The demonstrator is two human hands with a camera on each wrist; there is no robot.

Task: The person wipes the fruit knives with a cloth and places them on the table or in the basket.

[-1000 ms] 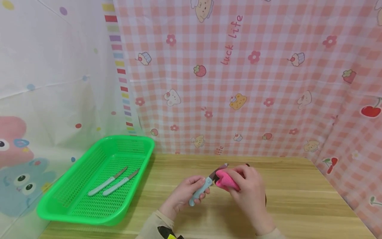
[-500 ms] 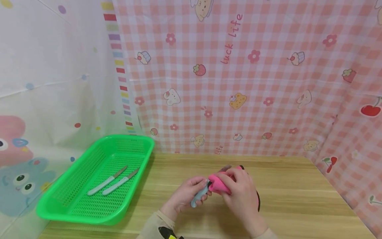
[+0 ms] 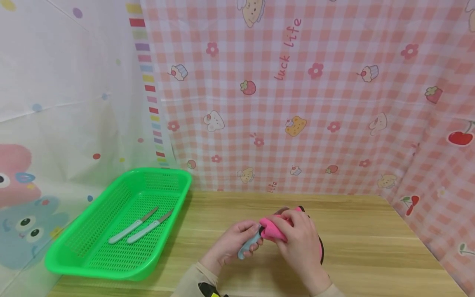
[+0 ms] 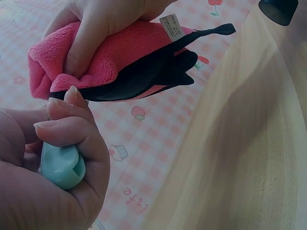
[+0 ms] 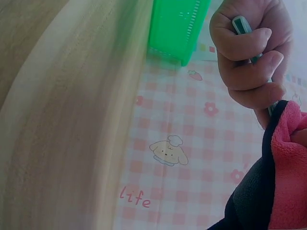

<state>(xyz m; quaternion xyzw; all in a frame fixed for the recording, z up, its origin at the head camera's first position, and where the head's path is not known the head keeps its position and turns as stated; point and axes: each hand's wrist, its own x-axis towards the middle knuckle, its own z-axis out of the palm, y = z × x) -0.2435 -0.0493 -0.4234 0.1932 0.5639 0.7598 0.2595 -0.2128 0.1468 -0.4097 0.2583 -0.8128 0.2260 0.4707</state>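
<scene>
My left hand point(image 3: 237, 239) grips the pale blue handle of a paring knife point(image 3: 249, 246), and the handle's butt end shows below the curled fingers in the left wrist view. My right hand point(image 3: 301, 243) pinches a pink cleaning cloth point(image 3: 272, 230) with a black edge and dark underside, folded round the blade close to the handle. Only a bit of blade near the tip shows past the cloth in the head view. A white tag and a black hanging loop stick out from the cloth point(image 4: 120, 57) in the left wrist view.
A green plastic basket point(image 3: 150, 262) stands at the left of the wooden table point(image 3: 371, 239). Two similar paring knives point(image 3: 139, 225) with pale handles lie in it. Behind the table hangs a pink checked cloth backdrop point(image 3: 230, 144).
My right hand has slid the cloth down and left along the blade toward the handle, covering most of it. Over the last half second both hands have barely moved.
</scene>
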